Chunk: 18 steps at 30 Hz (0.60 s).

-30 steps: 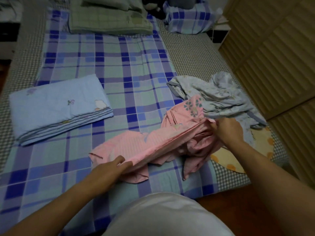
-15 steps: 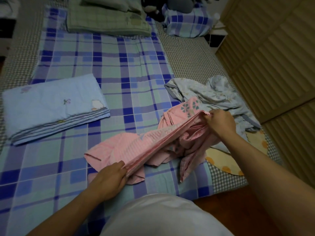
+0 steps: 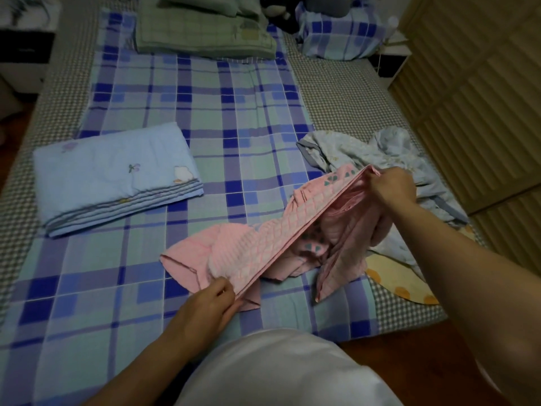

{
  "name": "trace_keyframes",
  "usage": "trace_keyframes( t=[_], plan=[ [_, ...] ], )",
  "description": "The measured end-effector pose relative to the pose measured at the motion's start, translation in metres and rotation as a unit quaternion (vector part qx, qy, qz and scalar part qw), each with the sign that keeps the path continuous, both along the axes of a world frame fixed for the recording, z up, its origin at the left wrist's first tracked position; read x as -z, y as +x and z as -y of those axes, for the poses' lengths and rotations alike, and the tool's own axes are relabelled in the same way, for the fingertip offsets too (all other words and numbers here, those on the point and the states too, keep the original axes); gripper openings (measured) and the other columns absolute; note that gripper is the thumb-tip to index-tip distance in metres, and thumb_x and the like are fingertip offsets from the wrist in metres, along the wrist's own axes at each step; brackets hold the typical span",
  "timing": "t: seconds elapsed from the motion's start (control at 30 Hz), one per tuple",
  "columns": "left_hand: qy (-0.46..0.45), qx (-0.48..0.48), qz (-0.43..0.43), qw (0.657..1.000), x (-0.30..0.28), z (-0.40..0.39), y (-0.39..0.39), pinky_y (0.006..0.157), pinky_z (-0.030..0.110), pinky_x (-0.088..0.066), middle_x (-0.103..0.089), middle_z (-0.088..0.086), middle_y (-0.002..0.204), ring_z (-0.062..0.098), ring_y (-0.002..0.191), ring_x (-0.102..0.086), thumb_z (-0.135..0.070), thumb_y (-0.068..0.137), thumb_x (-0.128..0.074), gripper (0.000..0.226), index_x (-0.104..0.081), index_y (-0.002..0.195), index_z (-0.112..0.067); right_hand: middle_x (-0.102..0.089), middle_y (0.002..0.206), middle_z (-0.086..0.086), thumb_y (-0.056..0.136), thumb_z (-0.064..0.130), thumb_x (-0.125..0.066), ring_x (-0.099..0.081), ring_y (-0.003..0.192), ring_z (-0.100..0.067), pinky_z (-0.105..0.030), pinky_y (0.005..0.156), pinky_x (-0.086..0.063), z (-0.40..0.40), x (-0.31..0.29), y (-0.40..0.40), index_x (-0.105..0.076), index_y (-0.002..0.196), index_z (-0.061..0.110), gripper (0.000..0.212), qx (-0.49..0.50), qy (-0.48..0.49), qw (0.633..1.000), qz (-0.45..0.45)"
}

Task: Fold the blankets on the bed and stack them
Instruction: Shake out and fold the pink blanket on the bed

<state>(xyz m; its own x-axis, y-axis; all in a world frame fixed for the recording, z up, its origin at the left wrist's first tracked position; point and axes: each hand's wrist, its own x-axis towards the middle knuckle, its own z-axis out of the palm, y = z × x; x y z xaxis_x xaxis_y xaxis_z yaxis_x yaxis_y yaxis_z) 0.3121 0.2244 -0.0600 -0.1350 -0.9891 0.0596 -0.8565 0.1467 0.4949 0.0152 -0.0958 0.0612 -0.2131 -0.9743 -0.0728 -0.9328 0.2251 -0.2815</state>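
Observation:
A pink quilted blanket (image 3: 263,247) is stretched between my hands above the plaid bed sheet (image 3: 205,112). My left hand (image 3: 210,303) pinches its near edge at the lower middle. My right hand (image 3: 392,191) grips the far end, lifted off the bed, and loose pink folds hang below it. A light blue blanket (image 3: 111,174), folded flat, lies on the left of the bed. A crumpled pale grey-blue blanket (image 3: 380,153) lies behind my right hand near the bed's right edge.
A folded green checked blanket (image 3: 205,30) and a plaid pillow (image 3: 336,36) sit at the head of the bed. A yellow spotted cloth (image 3: 401,279) lies at the bed's right corner. A slatted wooden wardrobe (image 3: 483,98) stands close on the right.
My right hand has lifted the far end of the pink blanket higher and pulled the edge taut. My left hand slid along the near edge and now pinches it.

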Motion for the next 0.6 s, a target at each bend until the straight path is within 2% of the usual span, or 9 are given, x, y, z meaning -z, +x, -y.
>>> trace_keyframes(
  t=[0.07, 0.13, 0.17, 0.23, 0.3, 0.37, 0.43, 0.53, 0.6],
  plan=[
    [0.052, 0.000, 0.019, 0.998, 0.006, -0.001, 0.000, 0.057, 0.024, -0.047, -0.049, -0.012, 0.100, 0.005, 0.069, -0.049, -0.043, 0.095, -0.058, 0.022, -0.063, 0.085, -0.025, -0.069, 0.105, -0.023, 0.095, 0.051, -0.054, -0.064, 0.100, -0.040, -0.038, 0.080, -0.047, -0.002, -0.002, 0.004, -0.073, 0.104, 0.006, 0.049, -0.019, -0.006, 1.000, 0.006],
    [0.097, 0.019, 0.080, 0.992, 0.020, 0.003, -0.005, 0.055, 0.025, -0.047, -0.053, -0.008, 0.094, 0.008, 0.070, -0.050, -0.042, 0.087, -0.071, 0.018, -0.067, 0.080, -0.025, -0.070, 0.098, -0.023, 0.097, 0.047, -0.053, -0.064, 0.094, -0.040, -0.035, 0.072, -0.041, -0.008, -0.003, 0.010, -0.074, 0.098, 0.007, 0.046, -0.065, -0.018, 0.998, 0.013],
    [0.130, 0.031, 0.114, 0.984, 0.025, 0.008, -0.010, 0.060, 0.026, -0.049, -0.055, -0.004, 0.099, 0.014, 0.078, -0.054, -0.041, 0.086, -0.070, 0.016, -0.069, 0.087, -0.025, -0.070, 0.094, -0.023, 0.097, 0.047, -0.052, -0.065, 0.090, -0.039, -0.034, 0.068, -0.038, -0.012, -0.003, 0.014, -0.074, 0.093, 0.007, 0.046, -0.099, -0.023, 0.995, 0.005],
    [0.220, 0.014, 0.121, 0.968, 0.030, 0.024, -0.025, 0.081, 0.035, -0.049, -0.053, 0.004, 0.120, 0.026, 0.106, -0.053, -0.047, 0.092, -0.057, 0.035, -0.062, 0.119, -0.026, -0.069, 0.088, -0.021, 0.098, 0.048, -0.050, -0.064, 0.084, -0.039, -0.034, 0.064, -0.037, -0.024, -0.001, 0.020, -0.071, 0.084, 0.010, 0.046, -0.182, -0.023, 0.982, -0.043],
    [0.253, -0.040, 0.022, 0.967, 0.019, 0.050, -0.047, 0.090, 0.038, -0.046, -0.049, 0.005, 0.130, 0.027, 0.116, -0.049, -0.051, 0.094, -0.052, 0.047, -0.048, 0.134, -0.026, -0.067, 0.083, -0.019, 0.097, 0.047, -0.051, -0.063, 0.082, -0.038, -0.035, 0.061, -0.036, -0.043, 0.000, 0.025, -0.067, 0.077, 0.012, 0.043, -0.266, -0.015, 0.958, -0.107],
    [0.181, -0.109, -0.123, 0.970, -0.005, 0.079, -0.073, 0.090, 0.036, -0.047, -0.053, 0.001, 0.127, 0.022, 0.112, -0.053, -0.047, 0.092, -0.059, 0.046, -0.046, 0.130, -0.024, -0.067, 0.078, -0.017, 0.096, 0.048, -0.053, -0.063, 0.078, -0.037, -0.035, 0.059, -0.033, -0.062, 0.000, 0.030, -0.066, 0.074, 0.014, 0.042, -0.334, -0.023, 0.929, -0.157],
    [0.106, -0.152, -0.219, 0.958, -0.025, 0.105, -0.099, 0.087, 0.036, -0.049, -0.057, 0.000, 0.118, 0.020, 0.104, -0.056, -0.047, 0.087, -0.064, 0.043, -0.047, 0.118, -0.024, -0.066, 0.073, -0.015, 0.094, 0.052, -0.051, -0.063, 0.074, -0.036, -0.033, 0.056, -0.032, -0.078, -0.001, 0.038, -0.064, 0.071, 0.016, 0.045, -0.380, -0.022, 0.906, -0.187],
    [0.060, -0.170, -0.255, 0.950, -0.037, 0.129, -0.124, 0.086, 0.042, -0.050, -0.059, -0.001, 0.113, 0.022, 0.104, -0.057, -0.044, 0.083, -0.066, 0.039, -0.048, 0.111, -0.025, -0.064, 0.067, -0.015, 0.088, 0.056, -0.039, -0.063, 0.069, -0.036, -0.032, 0.054, -0.032, -0.092, -0.003, 0.047, -0.056, 0.064, 0.020, 0.047, -0.397, -0.025, 0.901, -0.175],
    [0.068, -0.187, -0.246, 0.949, -0.035, 0.133, -0.130, 0.084, 0.045, -0.051, -0.060, 0.002, 0.113, 0.026, 0.103, -0.058, -0.040, 0.086, -0.063, 0.032, -0.049, 0.109, -0.023, -0.062, 0.068, -0.012, 0.091, 0.054, -0.042, -0.062, 0.073, -0.035, -0.032, 0.055, -0.031, -0.095, -0.011, 0.053, -0.052, 0.064, 0.022, 0.043, -0.371, -0.022, 0.913, -0.168]
  ],
)
